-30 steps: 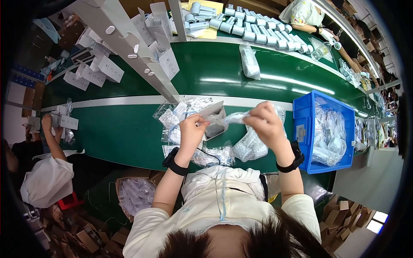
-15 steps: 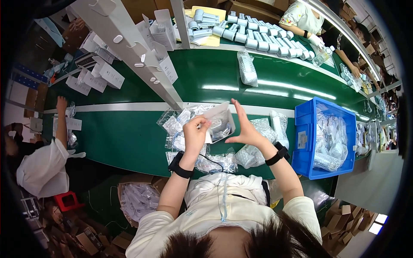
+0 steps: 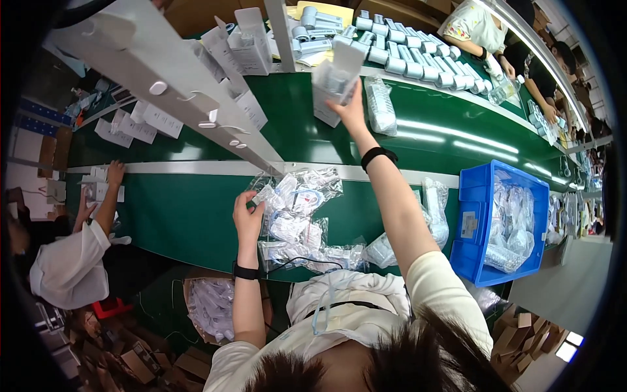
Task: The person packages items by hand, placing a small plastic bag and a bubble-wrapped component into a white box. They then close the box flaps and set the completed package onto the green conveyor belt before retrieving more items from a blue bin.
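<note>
My right hand (image 3: 349, 111) reaches far across the bench and grips a white carton (image 3: 324, 98) by its right side. The carton stands upright with its top flap raised; what is inside is hard to make out. My left hand (image 3: 248, 222) is at the left edge of a pile of clear plastic packets (image 3: 297, 225) on the near bench. Its fingers are curled, with thumb and fingertips at the corner of one packet (image 3: 264, 195) with white contents. Just right of the carton lies a bubble-wrapped bundle (image 3: 380, 106).
A blue bin (image 3: 471, 225) of bagged parts stands at right, with wrapped bundles (image 3: 435, 209) beside it. Open white cartons (image 3: 250, 49) stand behind a slanted metal post (image 3: 215, 98). Grey cylindrical devices (image 3: 418, 55) line the far shelf. Co-workers sit at left and far right.
My right hand has carried the carton from above the packets to the far bench, near the wrapped bundle. My left hand has let go of the carton and dropped to the packets' left edge.
</note>
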`<state>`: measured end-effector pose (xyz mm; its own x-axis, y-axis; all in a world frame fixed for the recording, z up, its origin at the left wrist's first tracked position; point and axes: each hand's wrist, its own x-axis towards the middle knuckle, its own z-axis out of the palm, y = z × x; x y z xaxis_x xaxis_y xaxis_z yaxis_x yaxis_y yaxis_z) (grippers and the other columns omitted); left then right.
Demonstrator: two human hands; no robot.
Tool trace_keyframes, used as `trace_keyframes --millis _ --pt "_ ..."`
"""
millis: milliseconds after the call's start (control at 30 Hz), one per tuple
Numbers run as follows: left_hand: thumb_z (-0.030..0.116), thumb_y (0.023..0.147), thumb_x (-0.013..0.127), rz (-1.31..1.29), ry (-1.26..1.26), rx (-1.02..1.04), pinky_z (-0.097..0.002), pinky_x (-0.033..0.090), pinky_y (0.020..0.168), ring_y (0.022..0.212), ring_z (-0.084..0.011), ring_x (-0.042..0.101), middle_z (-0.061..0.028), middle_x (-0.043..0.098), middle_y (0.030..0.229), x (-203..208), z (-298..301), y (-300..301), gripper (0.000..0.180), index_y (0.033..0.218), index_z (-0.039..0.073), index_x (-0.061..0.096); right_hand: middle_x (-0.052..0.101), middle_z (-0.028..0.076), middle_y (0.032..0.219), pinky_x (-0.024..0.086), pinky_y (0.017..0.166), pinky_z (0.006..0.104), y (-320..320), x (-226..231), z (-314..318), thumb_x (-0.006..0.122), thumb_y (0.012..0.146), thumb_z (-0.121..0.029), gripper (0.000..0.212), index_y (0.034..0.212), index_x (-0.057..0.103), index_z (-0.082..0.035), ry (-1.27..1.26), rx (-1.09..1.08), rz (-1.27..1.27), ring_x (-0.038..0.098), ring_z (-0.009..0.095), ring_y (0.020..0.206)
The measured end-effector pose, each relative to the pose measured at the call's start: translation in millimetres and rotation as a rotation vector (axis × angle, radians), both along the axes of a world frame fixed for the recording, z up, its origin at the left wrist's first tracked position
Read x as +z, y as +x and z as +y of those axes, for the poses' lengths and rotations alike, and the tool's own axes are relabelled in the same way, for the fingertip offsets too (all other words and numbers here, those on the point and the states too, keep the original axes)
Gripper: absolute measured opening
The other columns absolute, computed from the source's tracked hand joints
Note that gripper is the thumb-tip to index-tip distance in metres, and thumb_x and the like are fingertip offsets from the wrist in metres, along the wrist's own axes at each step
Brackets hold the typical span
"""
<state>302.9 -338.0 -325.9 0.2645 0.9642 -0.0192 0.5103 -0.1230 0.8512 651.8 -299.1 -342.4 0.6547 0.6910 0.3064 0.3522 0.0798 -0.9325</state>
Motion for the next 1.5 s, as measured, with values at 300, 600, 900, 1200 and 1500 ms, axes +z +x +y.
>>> trace_keyframes --millis 300,600,900,1200,1500 --pt "0.005 0.067 0.067 0.035 -0.076 -0.197 -0.0294 0.046 0.068 0.095 -0.02 0.052 -0.0073 0.051 0.103 -12.7 -48.3 16.6 0.034 0.098 0.005 0.053 0.044 0.018 0.118 0.034 0.093 0.038 -70.5 67.4 -148.6 0.065 0.069 -0.015 0.057 0.119 0.043 -0.003 -0.294 0.273 -0.215 0.04 0.034 0.112" --pt "0.012 0.059 0.075 -0.037 0.057 -0.917 -0.0354 0.039 0.087 0.109 -0.0306 0.042 -0.0169 0.039 0.121 17.5 -173.7 159.2 0.083 0.127 0.006 0.028 0.053 0.01 0.108 0.043 0.079 0.0315 -37.5 103.4 -402.9 0.058 0.071 -0.003 0.038 0.109 0.052 -0.004 -0.414 -0.566 -0.301 0.053 0.023 0.098" --pt "0.012 0.065 0.066 0.157 -0.09 -0.386 -0.0397 0.031 0.094 0.111 -0.0407 0.037 -0.0272 0.034 0.122 -40.7 -159.9 173.9 0.08 0.131 0.002 0.022 0.051 0.008 0.11 0.032 0.09 0.0495 99.0 111.0 -588.1 0.066 0.062 -0.01 0.051 0.11 0.051 -0.009 -1.257 -0.285 -0.908 0.042 0.031 0.109" --pt "0.014 0.069 0.059 0.171 -0.06 -0.511 -0.042 0.025 0.098 0.113 -0.0442 0.031 -0.0263 0.02 0.132 -56.0 -178.7 200.7 0.067 0.13 0.014 0.031 0.054 0.012 0.089 0.039 0.077 0.048 104.2 127.6 -576.6 0.068 0.059 -0.018 0.044 0.098 0.051 -0.005 -1.183 -0.548 -0.603 0.051 0.033 0.091" --pt "0.011 0.07 0.056 0.151 -0.11 -0.581 -0.04 0.023 0.1 0.121 -0.0382 0.026 -0.0233 0.022 0.133 -53.3 -178.7 210.5 0.062 0.128 0.013 0.035 0.05 0.01 0.095 0.044 0.069 0.0317 -8.1 76.3 -376.2 0.067 0.062 -0.015 0.072 0.125 0.036 0.001 -1.06 -0.558 -0.76 0.05 0.023 0.077"
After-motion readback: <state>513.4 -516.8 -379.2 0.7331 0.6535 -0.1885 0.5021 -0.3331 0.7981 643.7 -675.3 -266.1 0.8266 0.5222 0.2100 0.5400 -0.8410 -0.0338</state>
